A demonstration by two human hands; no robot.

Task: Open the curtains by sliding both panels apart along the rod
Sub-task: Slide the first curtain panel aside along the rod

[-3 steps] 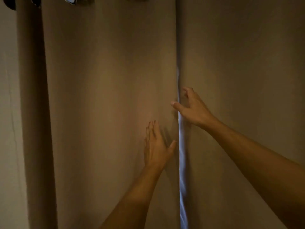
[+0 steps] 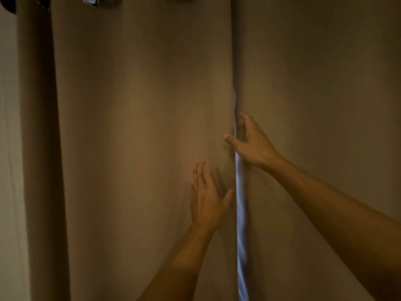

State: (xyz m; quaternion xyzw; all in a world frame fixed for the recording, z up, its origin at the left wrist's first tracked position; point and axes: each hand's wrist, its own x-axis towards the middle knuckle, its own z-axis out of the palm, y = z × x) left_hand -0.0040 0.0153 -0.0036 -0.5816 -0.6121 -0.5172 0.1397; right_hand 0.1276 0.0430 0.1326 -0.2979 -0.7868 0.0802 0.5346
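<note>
Two tan curtain panels hang side by side. The left panel [image 2: 141,137] and the right panel [image 2: 314,105] meet at a narrow slit [image 2: 240,203] where bluish daylight shows. My left hand [image 2: 206,196] lies flat on the left panel just beside the slit, fingers up and together, thumb out. My right hand [image 2: 249,142] is higher, at the inner edge of the right panel, with fingers curled over that edge and the thumb reaching across the slit. Whether the fingers pinch the cloth is hard to tell.
Metal grommets [image 2: 93,1] of the left panel show at the top edge, with a dark rod end [image 2: 8,5] at the top left. A thick fold [image 2: 41,148] of curtain hangs at the left, beside a pale wall [image 2: 10,170].
Almost nothing differs. My right hand's fingers look slightly more curled around the right panel's edge, and the lit slit looks a little wider.
</note>
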